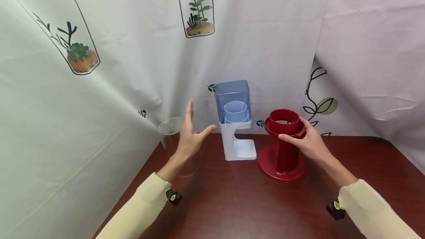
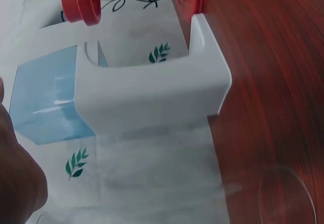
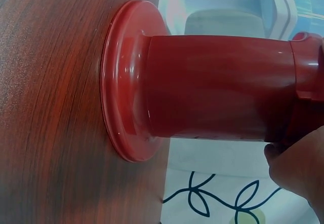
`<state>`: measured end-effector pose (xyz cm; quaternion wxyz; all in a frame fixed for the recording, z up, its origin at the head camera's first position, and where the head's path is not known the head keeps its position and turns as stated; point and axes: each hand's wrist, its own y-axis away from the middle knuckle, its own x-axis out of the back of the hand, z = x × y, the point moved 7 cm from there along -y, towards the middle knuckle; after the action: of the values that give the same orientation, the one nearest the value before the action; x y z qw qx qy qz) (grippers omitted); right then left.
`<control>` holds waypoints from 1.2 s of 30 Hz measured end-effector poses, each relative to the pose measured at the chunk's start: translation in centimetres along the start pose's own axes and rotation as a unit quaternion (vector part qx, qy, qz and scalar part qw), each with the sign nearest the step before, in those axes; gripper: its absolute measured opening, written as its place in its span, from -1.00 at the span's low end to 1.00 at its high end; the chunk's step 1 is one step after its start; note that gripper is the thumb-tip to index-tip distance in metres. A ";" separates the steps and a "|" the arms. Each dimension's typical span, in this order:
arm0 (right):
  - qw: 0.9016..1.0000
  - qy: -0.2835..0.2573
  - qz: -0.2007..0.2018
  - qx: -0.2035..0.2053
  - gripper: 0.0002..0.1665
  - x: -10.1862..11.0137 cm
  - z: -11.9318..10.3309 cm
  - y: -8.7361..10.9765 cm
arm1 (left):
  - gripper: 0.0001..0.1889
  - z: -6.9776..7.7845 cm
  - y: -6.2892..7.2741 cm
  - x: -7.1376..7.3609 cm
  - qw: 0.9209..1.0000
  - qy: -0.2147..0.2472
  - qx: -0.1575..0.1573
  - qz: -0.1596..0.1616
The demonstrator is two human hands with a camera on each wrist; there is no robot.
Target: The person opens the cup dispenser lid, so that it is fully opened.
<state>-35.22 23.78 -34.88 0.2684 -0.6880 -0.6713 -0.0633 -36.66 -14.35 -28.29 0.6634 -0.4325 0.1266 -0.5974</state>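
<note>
A red stand (image 1: 287, 158) with a round base and an open ring on top stands upright on the table. My right hand (image 1: 310, 143) grips its upper collar, thumb across the front; the other fingers are partly hidden behind. In the right wrist view the red column (image 3: 217, 87) lies across the picture, with part of the hand (image 3: 301, 176) under the collar. My left hand (image 1: 189, 137) is raised, fingers straight and thumb spread, holding nothing. Beside it stands a clear, open-topped cylinder (image 1: 167, 130), partly hidden by the hand; whether they touch I cannot tell.
Between the hands stands a small dispenser with a white C-shaped base (image 1: 229, 141) and a translucent blue box (image 1: 232, 89). It sits near the back edge of the dark red wooden table (image 1: 239, 202). A pale cloth (image 1: 265, 40) with plant prints hangs behind and at the left.
</note>
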 end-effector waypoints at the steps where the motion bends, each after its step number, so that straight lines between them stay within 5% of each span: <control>1: 1.000 0.000 0.000 0.000 0.24 0.0 0.0 0.0 | 0.24 -0.8 -0.2 -0.7 1.000 0.001 0.015 -0.014; 6: 1.000 0.000 -0.001 -0.002 0.25 0.0 0.0 0.1 | 0.24 -2.6 -0.4 -3.3 0.991 0.031 0.106 -0.072; 10: 1.000 -0.002 -0.003 -0.003 0.25 -0.1 0.0 0.2 | 0.26 -3.6 -0.6 -4.7 0.984 0.060 0.147 -0.086; 36: 1.000 -0.004 0.010 -0.006 0.30 -0.2 -0.3 0.3 | 0.27 -5.4 -2.6 -8.9 0.974 0.073 0.179 -0.118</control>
<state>-34.92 23.48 -34.84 0.2621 -0.6964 -0.6652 -0.0619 -44.43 -8.38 -32.70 0.6439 -0.2740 0.0135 -0.7143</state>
